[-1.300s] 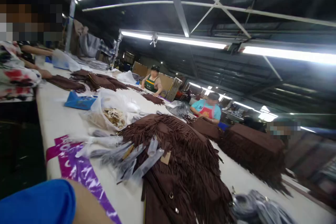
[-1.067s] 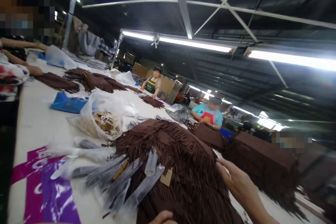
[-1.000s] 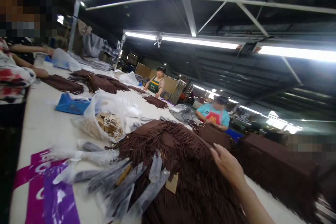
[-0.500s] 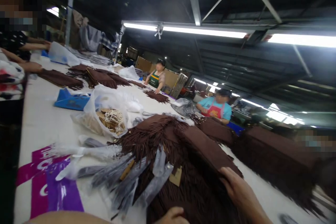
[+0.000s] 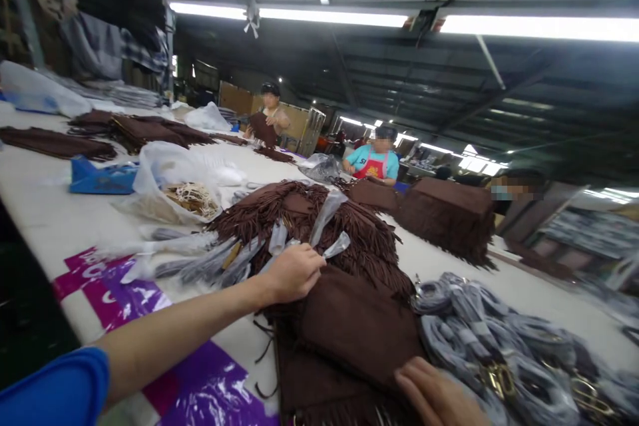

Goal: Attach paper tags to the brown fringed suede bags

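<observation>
A brown fringed bag [image 5: 359,319] lies in front of me on more brown fringed pieces. My left hand [image 5: 294,273] is closed at its upper left edge, fingertips pinched together. Clear plastic sleeves [image 5: 327,216] stick up just beyond those fingertips. At the bag's lower right edge, my right hand [image 5: 439,393] has its fingers bent over the border; its thumb is hidden. A heap of fringed bags [image 5: 344,226] lies beyond my left hand. Plastic-wrapped grey straps [image 5: 204,266] are beside it on the left.
Coiled grey straps with gold buckles [image 5: 489,339] lie right of the bag. A plastic bag of tags [image 5: 160,180], a blue tape dispenser [image 5: 102,176] and purple plastic packaging [image 5: 210,386] are on the left. A tall brown stack [image 5: 444,213] stands farther right. Co-workers are across the white table [image 5: 30,193].
My left hand has moved up and forward onto the bag's far edge. The right hand has come back to its near edge. The view has swung right, showing the coiled straps; a far co-worker lifts a brown piece.
</observation>
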`<state>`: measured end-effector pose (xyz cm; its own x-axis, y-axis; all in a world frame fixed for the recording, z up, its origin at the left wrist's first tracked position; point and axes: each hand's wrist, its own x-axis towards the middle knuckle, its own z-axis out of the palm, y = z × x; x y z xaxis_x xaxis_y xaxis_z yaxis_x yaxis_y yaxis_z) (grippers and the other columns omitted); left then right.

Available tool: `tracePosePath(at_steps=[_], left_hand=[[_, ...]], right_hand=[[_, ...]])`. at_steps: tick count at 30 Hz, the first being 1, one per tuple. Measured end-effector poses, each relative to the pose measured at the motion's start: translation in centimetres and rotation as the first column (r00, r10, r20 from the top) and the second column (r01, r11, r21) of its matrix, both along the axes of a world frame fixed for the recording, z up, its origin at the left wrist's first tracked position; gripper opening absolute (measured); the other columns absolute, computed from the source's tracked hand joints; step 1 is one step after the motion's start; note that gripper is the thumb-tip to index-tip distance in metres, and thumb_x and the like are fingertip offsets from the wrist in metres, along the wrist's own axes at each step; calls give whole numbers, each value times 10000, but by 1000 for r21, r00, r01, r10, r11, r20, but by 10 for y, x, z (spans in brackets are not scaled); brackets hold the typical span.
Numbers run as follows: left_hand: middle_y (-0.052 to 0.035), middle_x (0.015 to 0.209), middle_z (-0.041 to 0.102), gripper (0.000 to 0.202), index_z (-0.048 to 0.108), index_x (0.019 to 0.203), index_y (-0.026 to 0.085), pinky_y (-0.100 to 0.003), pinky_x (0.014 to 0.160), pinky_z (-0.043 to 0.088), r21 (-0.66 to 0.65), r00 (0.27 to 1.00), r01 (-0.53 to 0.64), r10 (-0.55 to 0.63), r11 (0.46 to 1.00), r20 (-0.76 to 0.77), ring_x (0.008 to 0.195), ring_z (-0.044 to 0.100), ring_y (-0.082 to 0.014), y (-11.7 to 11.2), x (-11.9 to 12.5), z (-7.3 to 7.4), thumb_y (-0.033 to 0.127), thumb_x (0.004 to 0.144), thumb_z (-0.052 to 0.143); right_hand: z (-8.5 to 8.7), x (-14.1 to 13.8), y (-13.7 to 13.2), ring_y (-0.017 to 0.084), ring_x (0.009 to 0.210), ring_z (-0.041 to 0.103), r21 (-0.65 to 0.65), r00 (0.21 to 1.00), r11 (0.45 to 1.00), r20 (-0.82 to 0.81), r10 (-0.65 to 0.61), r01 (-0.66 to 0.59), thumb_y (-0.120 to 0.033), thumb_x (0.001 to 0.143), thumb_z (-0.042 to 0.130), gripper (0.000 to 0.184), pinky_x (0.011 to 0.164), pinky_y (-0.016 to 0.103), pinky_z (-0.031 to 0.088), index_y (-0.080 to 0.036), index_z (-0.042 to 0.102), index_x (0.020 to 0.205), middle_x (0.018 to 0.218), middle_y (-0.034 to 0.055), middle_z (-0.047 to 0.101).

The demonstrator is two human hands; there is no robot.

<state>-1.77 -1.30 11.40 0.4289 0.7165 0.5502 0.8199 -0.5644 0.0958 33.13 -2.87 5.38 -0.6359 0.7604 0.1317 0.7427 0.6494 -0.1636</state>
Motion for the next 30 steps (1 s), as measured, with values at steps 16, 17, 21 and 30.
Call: tracePosePath(at_steps=[16, 17, 21, 30], left_hand=[[-43, 885, 703, 235, 673, 917, 166, -263, 691, 459, -256, 976, -198, 165, 946, -142, 820, 639, -206, 41, 11, 32, 360, 784, 693], [-32, 927, 695, 206, 650, 966, 172, -252, 706, 460, -225, 983, -179, 163, 958, -88, 844, 634, -189, 35, 13, 43, 329, 835, 636], [-36, 1041, 641, 170, 578, 1050, 192, -271, 834, 449, 62, 993, -69, 63, 996, 96, 970, 596, -182, -1, 30, 83, 224, 895, 517], [-20, 777, 580, 122, 530, 794, 195, -300, 564, 402, 183, 961, 229, -191, 956, -200, 669, 556, -171, -69, 59, 5, 175, 872, 438]], right_hand=[[88, -122, 57, 231, 865, 600, 422, 969, 905, 197, -152, 56, -113, 849, 590, 120, 672, 297, 399, -174, 619, 948, 929, 65, 628], [98, -119, 47, 232, 866, 585, 478, 967, 874, 166, -193, 93, -114, 884, 534, 110, 677, 304, 391, -173, 609, 938, 928, 73, 613], [120, -91, 9, 225, 804, 564, 624, 978, 754, -147, -147, 207, -278, 928, 534, 101, 695, 319, 428, -187, 570, 903, 845, 60, 582], [52, -62, -88, 206, 918, 670, 455, 950, 878, -313, 1, 149, -393, 972, 459, 513, 656, 301, 561, -222, 337, 1440, 1560, 198, 212]])
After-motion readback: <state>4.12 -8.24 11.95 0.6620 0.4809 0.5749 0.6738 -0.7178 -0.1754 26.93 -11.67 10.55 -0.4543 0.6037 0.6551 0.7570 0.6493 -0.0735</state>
